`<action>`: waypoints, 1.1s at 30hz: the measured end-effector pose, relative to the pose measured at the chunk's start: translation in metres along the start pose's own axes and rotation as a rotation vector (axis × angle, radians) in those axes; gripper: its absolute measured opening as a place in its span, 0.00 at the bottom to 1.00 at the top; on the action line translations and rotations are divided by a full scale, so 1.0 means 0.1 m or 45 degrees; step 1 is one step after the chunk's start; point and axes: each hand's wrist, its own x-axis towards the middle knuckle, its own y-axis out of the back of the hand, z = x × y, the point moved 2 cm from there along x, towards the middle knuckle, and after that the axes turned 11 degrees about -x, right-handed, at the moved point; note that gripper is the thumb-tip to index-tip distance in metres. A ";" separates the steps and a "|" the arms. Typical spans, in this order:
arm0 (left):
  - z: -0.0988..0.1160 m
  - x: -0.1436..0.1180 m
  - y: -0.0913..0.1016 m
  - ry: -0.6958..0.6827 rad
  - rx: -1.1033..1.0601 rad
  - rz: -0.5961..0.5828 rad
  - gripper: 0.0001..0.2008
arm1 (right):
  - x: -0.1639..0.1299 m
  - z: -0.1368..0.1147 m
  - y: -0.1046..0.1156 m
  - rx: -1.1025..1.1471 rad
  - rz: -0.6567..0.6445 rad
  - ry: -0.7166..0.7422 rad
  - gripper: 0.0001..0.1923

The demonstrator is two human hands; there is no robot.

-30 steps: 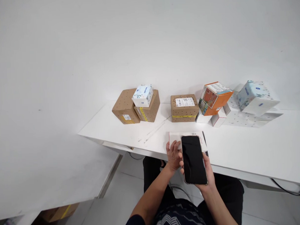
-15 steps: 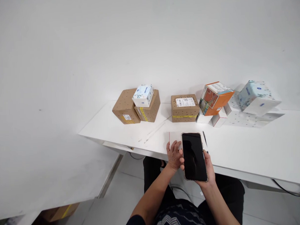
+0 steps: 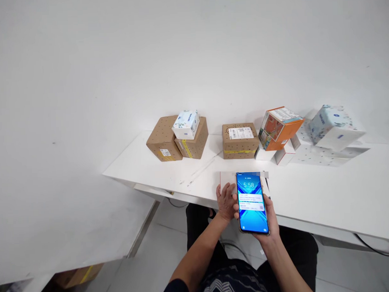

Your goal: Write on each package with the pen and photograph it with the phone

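A smartphone (image 3: 252, 218) in a clear case is upright in my right hand (image 3: 271, 220), whose fingers wrap round its lower half from behind. Its screen is lit blue, with a clock and two notification boxes. Just left of the phone, my left hand (image 3: 226, 201) rests at the table's front edge, fingers spread and holding nothing. Beneath that hand and the phone lies a flat white booklet or sheet (image 3: 226, 177) with a red left edge, mostly covered. A dark pen (image 3: 268, 187) lies at its right side, partly hidden.
Along the wall on the white table (image 3: 326, 192) stand brown cartons (image 3: 162, 136), a tissue box (image 3: 185, 125) on top of one, and a labelled carton (image 3: 240, 140). To the right are an orange box (image 3: 288, 130) on small white boxes and another tissue box (image 3: 336, 128).
The phone's screen was black and is now lit, showing a lock screen. Both hands have stayed in practically the same place.
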 end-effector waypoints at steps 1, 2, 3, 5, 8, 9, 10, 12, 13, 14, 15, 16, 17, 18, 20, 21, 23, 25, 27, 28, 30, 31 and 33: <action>0.01 0.01 0.02 0.006 -0.002 0.016 0.16 | 0.00 0.00 0.00 -0.008 0.007 0.009 0.26; 0.03 0.02 0.04 0.018 -0.003 0.026 0.15 | 0.00 0.00 0.01 -0.017 0.014 0.015 0.26; 0.04 0.03 0.07 0.039 -0.006 0.020 0.14 | 0.00 -0.01 0.02 -0.027 0.020 0.014 0.26; 0.08 0.06 0.13 0.094 -0.023 -0.032 0.14 | -0.01 -0.03 0.03 -0.052 0.041 0.003 0.26; 0.14 0.11 0.23 0.118 -0.044 -0.067 0.16 | -0.05 -0.11 0.10 -0.130 0.146 0.001 0.27; 0.17 0.13 0.27 0.098 -0.048 -0.047 0.17 | -0.07 -0.16 0.13 -0.169 0.214 0.023 0.27; 0.19 0.14 0.30 0.076 -0.050 -0.020 0.18 | -0.09 -0.23 0.18 -0.218 0.294 0.063 0.26; 0.22 0.17 0.33 0.047 -0.051 0.031 0.20 | -0.15 -0.38 0.30 -0.349 0.476 0.183 0.27; 0.22 0.18 0.34 0.044 -0.051 0.045 0.19 | -0.19 -0.47 0.37 -0.442 0.574 0.253 0.28; 0.23 0.19 0.35 0.046 -0.051 0.056 0.18 | -0.23 -0.57 0.45 -0.562 0.686 0.337 0.29; 0.23 0.19 0.35 0.049 -0.051 0.065 0.18 | -0.27 -0.67 0.53 -0.719 0.815 0.421 0.30; 0.24 0.20 0.36 0.048 -0.053 0.071 0.17 | -0.32 -0.78 0.62 -0.912 0.965 0.494 0.31; 0.25 0.20 0.37 0.047 -0.054 0.076 0.17 | -0.37 -0.88 0.71 -1.139 1.129 0.552 0.32; 0.25 0.20 0.38 0.046 -0.057 0.078 0.17 | -0.41 -0.98 0.80 -1.392 1.283 0.577 0.33; 0.28 0.20 0.43 0.048 -0.067 0.054 0.18 | -0.46 -1.15 0.98 -1.887 1.496 0.536 0.34; 0.29 0.21 0.47 0.050 -0.077 0.021 0.18 | -0.47 -1.21 1.06 -2.096 1.551 0.501 0.34; 0.31 0.25 0.58 0.059 -0.100 -0.082 0.21 | -0.48 -1.31 1.22 -2.415 1.621 0.440 0.34; 0.29 0.35 0.72 0.092 -0.116 -0.210 0.26 | -0.47 -1.36 1.36 -2.639 1.675 0.418 0.33; 0.21 0.50 0.86 0.151 -0.129 -0.351 0.32 | -0.45 -1.38 1.46 -2.808 1.703 0.454 0.31; 0.15 0.58 0.92 0.184 -0.145 -0.426 0.36 | -0.44 -1.39 1.50 -2.870 1.706 0.474 0.31; 0.02 0.75 1.00 0.250 -0.220 -0.602 0.43 | -0.42 -1.40 1.58 -2.937 1.702 0.472 0.31; -0.05 0.82 1.02 0.280 -0.268 -0.703 0.47 | -0.41 -1.41 1.62 -2.947 1.691 0.448 0.32; -0.16 0.91 1.01 0.310 -0.346 -0.876 0.52 | -0.40 -1.42 1.68 -2.940 1.668 0.410 0.32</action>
